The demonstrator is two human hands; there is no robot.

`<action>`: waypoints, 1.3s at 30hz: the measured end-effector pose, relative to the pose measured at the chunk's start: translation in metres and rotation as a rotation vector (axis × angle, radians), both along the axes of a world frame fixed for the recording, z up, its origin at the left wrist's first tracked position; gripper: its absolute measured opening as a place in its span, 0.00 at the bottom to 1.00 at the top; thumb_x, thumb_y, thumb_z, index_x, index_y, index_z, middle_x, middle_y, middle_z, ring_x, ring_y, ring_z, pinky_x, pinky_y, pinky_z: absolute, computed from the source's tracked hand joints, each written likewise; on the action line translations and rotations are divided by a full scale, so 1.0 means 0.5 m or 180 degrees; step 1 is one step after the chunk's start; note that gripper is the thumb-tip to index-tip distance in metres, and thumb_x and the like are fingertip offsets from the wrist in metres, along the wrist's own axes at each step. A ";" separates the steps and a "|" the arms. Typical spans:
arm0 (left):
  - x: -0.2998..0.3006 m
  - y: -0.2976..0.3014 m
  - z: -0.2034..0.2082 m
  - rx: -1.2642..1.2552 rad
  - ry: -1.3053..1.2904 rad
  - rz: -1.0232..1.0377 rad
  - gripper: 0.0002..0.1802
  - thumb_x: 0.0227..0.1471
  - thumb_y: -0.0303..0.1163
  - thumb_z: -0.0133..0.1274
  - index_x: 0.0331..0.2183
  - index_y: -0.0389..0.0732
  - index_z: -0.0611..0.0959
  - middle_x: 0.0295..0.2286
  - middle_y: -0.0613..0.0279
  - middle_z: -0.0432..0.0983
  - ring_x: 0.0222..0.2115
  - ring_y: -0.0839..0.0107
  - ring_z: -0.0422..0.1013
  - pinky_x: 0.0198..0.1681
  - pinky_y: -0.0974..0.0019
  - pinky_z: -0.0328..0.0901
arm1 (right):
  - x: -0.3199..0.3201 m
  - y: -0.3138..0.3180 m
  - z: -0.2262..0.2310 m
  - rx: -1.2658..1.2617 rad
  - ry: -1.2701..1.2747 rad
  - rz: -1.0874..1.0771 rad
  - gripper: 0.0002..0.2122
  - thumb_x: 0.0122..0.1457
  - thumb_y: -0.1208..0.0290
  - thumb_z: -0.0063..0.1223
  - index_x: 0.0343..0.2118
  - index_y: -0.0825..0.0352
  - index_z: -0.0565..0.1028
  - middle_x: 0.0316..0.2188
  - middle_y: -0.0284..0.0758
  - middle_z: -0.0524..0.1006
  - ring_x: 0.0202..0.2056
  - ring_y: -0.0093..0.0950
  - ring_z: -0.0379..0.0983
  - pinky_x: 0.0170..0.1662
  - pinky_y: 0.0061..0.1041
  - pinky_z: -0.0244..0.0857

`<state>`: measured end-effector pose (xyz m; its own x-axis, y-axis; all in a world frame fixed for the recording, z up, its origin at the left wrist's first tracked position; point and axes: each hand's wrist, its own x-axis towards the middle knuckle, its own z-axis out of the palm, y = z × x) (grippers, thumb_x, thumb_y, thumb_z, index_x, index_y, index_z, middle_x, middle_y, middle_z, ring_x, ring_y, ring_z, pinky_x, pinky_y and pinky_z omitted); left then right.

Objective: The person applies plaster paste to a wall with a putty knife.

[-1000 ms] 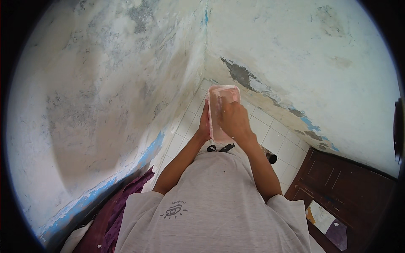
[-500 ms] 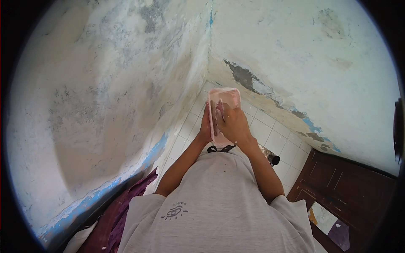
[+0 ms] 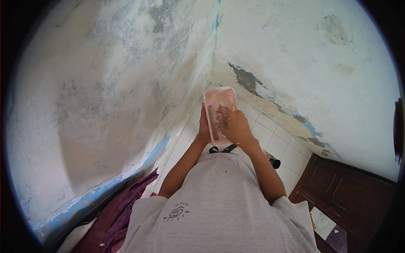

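A pink, rectangular tray [image 3: 225,95] with a pale rim is held out in front of my waist. Its long left side rests in my left hand [image 3: 204,127], whose fingers wrap round the edge and partly disappear beneath it. Whitish, wet-looking paste [image 3: 214,120] is smeared over the inside. My right hand [image 3: 237,128] reaches into the tray from the right with curled fingers. Whatever it grips is hidden by the hand and the paste.
Patchy plastered walls meet at a corner ahead; the right wall [image 3: 295,55] has a broken grey strip low down. White floor tiles [image 3: 265,124] lie below. A dark cylindrical object [image 3: 275,163] and brown wooden furniture [image 3: 337,185] are at right, purple cloth [image 3: 130,202] at lower left.
The tray has shifted slightly left and tipped so more of its inside shows. My right hand has moved a little lower within it; my left hand still holds the side.
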<state>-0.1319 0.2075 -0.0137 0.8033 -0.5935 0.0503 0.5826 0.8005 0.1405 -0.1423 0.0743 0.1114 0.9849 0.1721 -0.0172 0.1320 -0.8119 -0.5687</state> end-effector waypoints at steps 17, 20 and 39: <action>0.001 -0.008 0.024 0.0490 0.0206 0.0173 0.42 0.67 0.66 0.29 0.66 0.43 0.64 0.58 0.54 0.70 0.56 0.60 0.70 0.60 0.51 0.68 | 0.005 -0.084 -0.008 0.0159 0.0161 -0.0179 0.08 0.60 0.70 0.54 0.36 0.71 0.76 0.19 0.53 0.76 0.24 0.54 0.77 0.29 0.48 0.72; 0.001 -0.016 0.057 0.0789 0.0232 0.0216 0.42 0.67 0.66 0.29 0.66 0.43 0.64 0.57 0.55 0.71 0.56 0.60 0.71 0.60 0.53 0.68 | 0.012 -0.102 -0.006 0.0104 -0.0098 -0.0393 0.08 0.61 0.69 0.54 0.37 0.70 0.76 0.18 0.53 0.76 0.23 0.54 0.76 0.28 0.48 0.71; 0.005 -0.024 0.054 0.1184 0.0297 0.0168 0.41 0.67 0.65 0.30 0.64 0.42 0.66 0.52 0.52 0.74 0.49 0.60 0.76 0.52 0.55 0.75 | -0.010 -0.063 -0.028 0.1115 0.0286 -0.0184 0.09 0.61 0.72 0.57 0.33 0.75 0.75 0.17 0.52 0.73 0.19 0.50 0.72 0.25 0.42 0.64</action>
<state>-0.1294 0.1956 0.0132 0.8241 -0.5152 -0.2354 0.5661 0.7340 0.3752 -0.1470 0.0426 0.0975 0.9904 0.1270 -0.0541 0.0284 -0.5705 -0.8208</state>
